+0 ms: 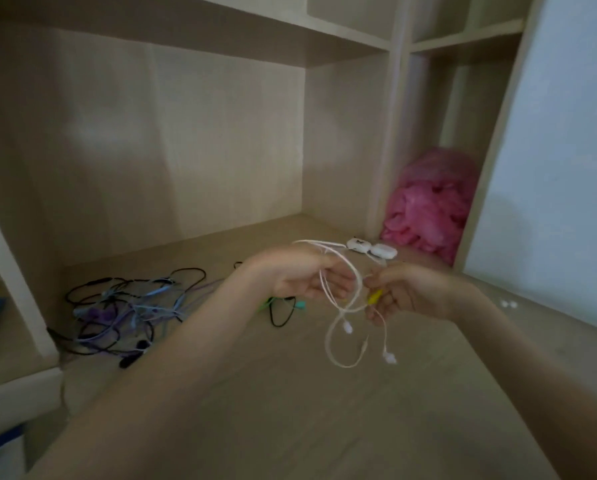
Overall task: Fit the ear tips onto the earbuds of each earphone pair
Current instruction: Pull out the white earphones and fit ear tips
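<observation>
The white earphones point(342, 306) hang in the air between my two hands, above the middle of the desk point(290, 410), toward its back; the cord loops down below my fingers, and the two earbuds point(347, 328) dangle at the bottom, one higher and nearer my left side, the other lower and to the right; both are clear of the desk. My left hand point(307, 280) has its fingers curled round the cord where it runs up and over toward the back; my right hand point(406, 294) pinches the cord just beside it, and a small yellow piece point(375, 296) shows at those fingertips; the blur keeps me from telling what it is. The hands are close together, nearly touching.

A few white ear tips point(508, 303) lie near the right edge of the desk, beyond my right wrist. Behind my left forearm lie green earphones point(281, 308) with a black cord; farther toward the left edge sits a tangle point(124, 306) of black, blue and purple earphones. Two small white cases point(371, 248) sit side by side at the back right corner; just beyond them a pink bag point(428, 209) fills the foot of a shelf point(463, 39) compartment.
</observation>
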Demonstrator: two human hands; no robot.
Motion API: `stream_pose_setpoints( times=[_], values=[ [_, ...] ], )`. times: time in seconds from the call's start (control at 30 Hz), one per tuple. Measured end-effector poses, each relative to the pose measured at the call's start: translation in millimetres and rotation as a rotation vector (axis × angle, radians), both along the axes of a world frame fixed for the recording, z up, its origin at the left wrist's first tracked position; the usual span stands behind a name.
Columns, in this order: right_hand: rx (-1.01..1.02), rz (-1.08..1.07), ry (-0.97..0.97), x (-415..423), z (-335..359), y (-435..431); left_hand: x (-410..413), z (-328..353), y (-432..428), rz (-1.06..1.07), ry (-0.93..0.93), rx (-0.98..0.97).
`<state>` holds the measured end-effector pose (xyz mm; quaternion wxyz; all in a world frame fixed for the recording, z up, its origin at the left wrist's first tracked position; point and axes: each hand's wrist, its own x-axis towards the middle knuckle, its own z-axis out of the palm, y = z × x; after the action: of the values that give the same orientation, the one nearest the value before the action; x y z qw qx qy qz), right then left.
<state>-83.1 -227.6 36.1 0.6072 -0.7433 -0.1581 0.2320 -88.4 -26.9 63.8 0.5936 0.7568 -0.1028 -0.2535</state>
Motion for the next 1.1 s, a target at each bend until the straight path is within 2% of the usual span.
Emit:
stream_pose_setpoints(
  times=[0.07, 0.13, 0.17, 0.3, 0.4, 0.47, 0.57, 0.67, 0.77, 0.87, 1.0, 1.1],
  values=[
    [-0.153, -0.083, -0.025, -3, -11, -17, -5, -9, -7, -0.04, -0.007, 0.085],
    [-0.305, -0.131, -0.142, -3, -18, -25, -7, -15, -10, -0.033, -0.018, 0.122],
    [-0.304, -0.151, -0.178, -5, -20, -26, -9, -17, -12, -0.018, -0.025, 0.135],
    [-0.069, -0.159, -0.191, -16, -25, -15, -14, -26, -26, 0.091, -0.085, 0.168],
    [-0.111, -0.132, -0.249, -15, -35, 1, -11, -37, -29, 0.134, -0.189, 0.145],
    [-0.142, -0.117, -0.294, -10, -43, 8, -7, -46, -26, 0.095, -0.304, 0.168],
    [-0.147, -0.183, -0.35, -9, -46, 15, -8, -53, -21, 0.02, -0.363, 0.106],
    [-0.028, -0.264, -0.281, -7, -52, 15, -6, -58, -13, 0.044, -0.304, -0.06],
    [0.041, -0.387, -0.245, -4, -56, 7, 1, -67, 0, 0.087, -0.183, -0.079],
    [0.128, -0.457, -0.218, 2, -54, -2, 6, -68, 7, 0.23, -0.056, -0.095],
    [0.247, -0.524, -0.223, 5, -52, -9, 8, -64, 5, 0.394, -0.017, -0.194],
    [0.213, -0.534, -0.221, 6, -53, -10, 5, -63, 3, 0.378, -0.029, -0.182]
  ],
)
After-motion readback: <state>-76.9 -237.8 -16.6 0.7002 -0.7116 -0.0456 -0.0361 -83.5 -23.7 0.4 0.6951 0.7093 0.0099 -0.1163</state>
